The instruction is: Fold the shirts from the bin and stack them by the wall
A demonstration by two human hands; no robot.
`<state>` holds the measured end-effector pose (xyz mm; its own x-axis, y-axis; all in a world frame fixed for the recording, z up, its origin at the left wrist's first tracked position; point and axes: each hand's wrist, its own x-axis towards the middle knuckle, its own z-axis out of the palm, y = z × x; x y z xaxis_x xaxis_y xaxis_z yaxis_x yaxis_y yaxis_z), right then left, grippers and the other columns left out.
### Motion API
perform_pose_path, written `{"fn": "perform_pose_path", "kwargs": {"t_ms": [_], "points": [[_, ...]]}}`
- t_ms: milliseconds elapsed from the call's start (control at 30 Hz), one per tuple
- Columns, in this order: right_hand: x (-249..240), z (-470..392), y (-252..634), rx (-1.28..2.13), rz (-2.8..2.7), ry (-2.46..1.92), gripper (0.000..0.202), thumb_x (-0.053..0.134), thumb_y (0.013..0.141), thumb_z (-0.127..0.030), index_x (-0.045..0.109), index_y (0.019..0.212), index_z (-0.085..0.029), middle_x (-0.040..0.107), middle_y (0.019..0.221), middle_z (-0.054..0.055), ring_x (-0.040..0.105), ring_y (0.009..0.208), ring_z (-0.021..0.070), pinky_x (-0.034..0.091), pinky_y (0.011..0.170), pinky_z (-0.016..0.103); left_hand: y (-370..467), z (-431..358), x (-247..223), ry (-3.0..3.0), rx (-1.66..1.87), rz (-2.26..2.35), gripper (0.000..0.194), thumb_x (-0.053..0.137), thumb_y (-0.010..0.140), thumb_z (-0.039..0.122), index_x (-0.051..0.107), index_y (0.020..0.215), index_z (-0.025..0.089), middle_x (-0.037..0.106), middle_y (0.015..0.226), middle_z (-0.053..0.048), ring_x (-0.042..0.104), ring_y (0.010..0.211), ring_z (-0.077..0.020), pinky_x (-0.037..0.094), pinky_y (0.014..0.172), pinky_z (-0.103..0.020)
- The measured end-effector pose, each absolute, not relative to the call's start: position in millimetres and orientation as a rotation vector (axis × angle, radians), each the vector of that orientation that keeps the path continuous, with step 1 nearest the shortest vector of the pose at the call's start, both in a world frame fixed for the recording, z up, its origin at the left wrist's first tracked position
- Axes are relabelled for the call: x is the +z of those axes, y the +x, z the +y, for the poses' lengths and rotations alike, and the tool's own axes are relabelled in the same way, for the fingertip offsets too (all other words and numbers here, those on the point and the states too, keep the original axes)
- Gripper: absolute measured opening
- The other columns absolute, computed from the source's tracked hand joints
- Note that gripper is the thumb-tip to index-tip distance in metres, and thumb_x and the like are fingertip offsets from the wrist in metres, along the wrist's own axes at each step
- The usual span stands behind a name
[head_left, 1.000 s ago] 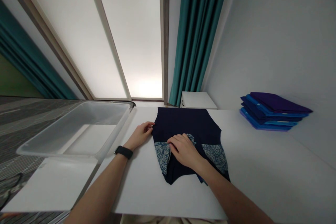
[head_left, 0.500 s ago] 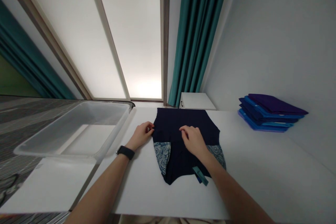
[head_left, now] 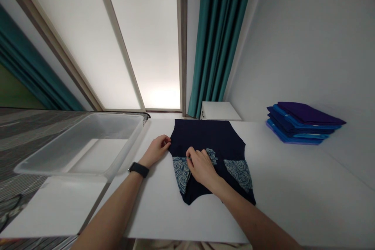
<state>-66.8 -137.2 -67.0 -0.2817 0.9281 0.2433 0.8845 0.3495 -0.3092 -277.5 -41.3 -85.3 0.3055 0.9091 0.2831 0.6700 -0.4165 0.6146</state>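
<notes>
A navy garment (head_left: 202, 136) lies spread on the white table in front of me, with blue-and-white swirl-patterned panels at its lower left and lower right. A small patterned patch (head_left: 211, 156) shows in its middle, partly behind my right hand. My left hand (head_left: 159, 147) is closed at the garment's left edge, thumb and fingers pinching the cloth. My right hand (head_left: 201, 167) lies over the lower middle, its fingers curled together at the inner top corner of the left patterned panel (head_left: 181, 170). My right forearm crosses the garment's lower edge and hides part of it.
A stack of folded blue and purple cloths (head_left: 303, 123) stands at the right by the wall. On the left is a clear plastic bin (head_left: 123, 164). A low white cabinet (head_left: 221, 111) stands beyond the table's far edge, before a teal curtain (head_left: 222, 47).
My right hand has moved left and slightly nearer, from the garment's middle to the left panel. The middle patterned patch now shows; the teal strip at the lower edge is now hidden.
</notes>
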Motion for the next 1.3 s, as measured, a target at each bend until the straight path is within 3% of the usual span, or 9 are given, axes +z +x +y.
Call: {"fn": "perform_pose_path", "kwargs": {"t_ms": [200, 333, 467, 567, 667, 867, 967, 1033, 1300], "points": [[-70.9, -137.6, -65.7, 0.22, -2.269, -1.599, 0.012, 0.049, 0.092, -0.018, 0.058, 0.099, -0.023, 0.066, 0.086, 0.002, 0.057, 0.083, 0.0186, 0.03, 0.077, 0.03, -277.2, -39.1, -91.9, 2.364, 0.887, 1.412, 0.006, 0.054, 0.084, 0.021, 0.059, 0.086, 0.019, 0.059, 0.078, -0.002, 0.054, 0.067, -0.0167, 0.043, 0.064, -0.03], [-69.1, -131.1, -58.8, 0.213, -2.22, -1.618, 0.014, 0.045, 0.096, -0.022, 0.06, 0.098, -0.023, 0.067, 0.087, 0.001, 0.057, 0.085, 0.0179, 0.029, 0.078, 0.031, -275.4, -45.7, -83.4, 2.435, 0.919, 1.409, 0.013, 0.049, 0.09, 0.023, 0.06, 0.087, 0.019, 0.059, 0.083, -0.004, 0.057, 0.079, -0.02, 0.047, 0.074, -0.034], [-66.2, -124.5, -49.4, 0.1, -2.174, -1.687, 0.017, 0.045, 0.095, -0.02, 0.06, 0.102, -0.022, 0.069, 0.09, 0.003, 0.057, 0.088, 0.0193, 0.029, 0.078, 0.033, -267.1, -66.5, -70.9, 2.587, 0.891, 1.313, 0.029, 0.047, 0.094, 0.029, 0.058, 0.118, 0.019, 0.061, 0.114, -0.009, 0.054, 0.108, -0.0244, 0.044, 0.095, -0.041], [-64.9, -121.1, -47.2, 0.019, -2.221, -1.678, 0.019, 0.044, 0.095, -0.019, 0.061, 0.102, -0.021, 0.07, 0.096, 0.005, 0.056, 0.092, 0.0202, 0.029, 0.08, 0.033, -259.8, -81.2, -72.4, 2.661, 0.734, 1.268, 0.051, 0.047, 0.095, 0.039, 0.041, 0.142, 0.02, 0.05, 0.138, -0.012, 0.046, 0.126, -0.0268, 0.038, 0.106, -0.045], [-62.8, -116.7, -49.7, -0.029, -2.28, -1.681, 0.02, 0.043, 0.096, -0.019, 0.062, 0.102, -0.02, 0.07, 0.098, 0.006, 0.056, 0.094, 0.0207, 0.029, 0.081, 0.034, -256.6, -86.6, -83.5, 2.704, 0.591, 1.288, 0.07, 0.047, 0.093, 0.053, 0.027, 0.15, 0.018, 0.037, 0.151, -0.015, 0.035, 0.138, -0.0299, 0.031, 0.112, -0.048], [-58.3, -104.1, -59.0, -0.018, -2.384, -1.732, 0.017, 0.049, 0.096, -0.031, 0.06, 0.093, -0.019, 0.069, 0.092, 0.007, 0.059, 0.091, 0.0217, 0.031, 0.08, 0.034, -258.2, -83.6, -98.1, 2.754, 0.501, 1.32, 0.082, 0.044, 0.09, 0.064, 0.02, 0.153, 0.019, 0.025, 0.158, -0.015, 0.02, 0.146, -0.0293, 0.021, 0.117, -0.05], [-58.1, -101.4, -62.6, 0.033, -2.415, -1.733, 0.011, 0.05, 0.095, -0.024, 0.058, 0.092, -0.018, 0.069, 0.093, 0.007, 0.06, 0.091, 0.0207, 0.032, 0.078, 0.032, -258.4, -84.0, -96.8, 2.77, 0.51, 1.311, 0.082, 0.044, 0.09, 0.063, 0.018, 0.154, 0.018, 0.019, 0.159, -0.014, 0.015, 0.147, -0.0282, 0.02, 0.118, -0.049], [-58.4, -102.0, -64.1, 0.048, -2.401, -1.738, 0.008, 0.05, 0.094, -0.02, 0.058, 0.092, -0.018, 0.068, 0.094, 0.006, 0.06, 0.09, 0.0202, 0.032, 0.078, 0.032, -258.0, -84.7, -95.1, 2.777, 0.498, 1.295, 0.082, 0.044, 0.09, 0.063, 0.018, 0.154, 0.017, 0.017, 0.16, -0.014, 0.014, 0.147, -0.0275, 0.019, 0.119, -0.047], [-62.3, -107.4, -68.7, -0.031, -2.325, -1.809, 0.013, 0.05, 0.094, -0.029, 0.056, 0.096, -0.017, 0.067, 0.098, 0.01, 0.06, 0.094, 0.0231, 0.032, 0.082, 0.035, -256.2, -84.0, -93.9, 2.776, 0.451, 1.279, 0.082, 0.044, 0.09, 0.062, 0.018, 0.153, 0.016, 0.019, 0.159, -0.015, 0.016, 0.147, -0.0273, 0.017, 0.119, -0.048]]}}
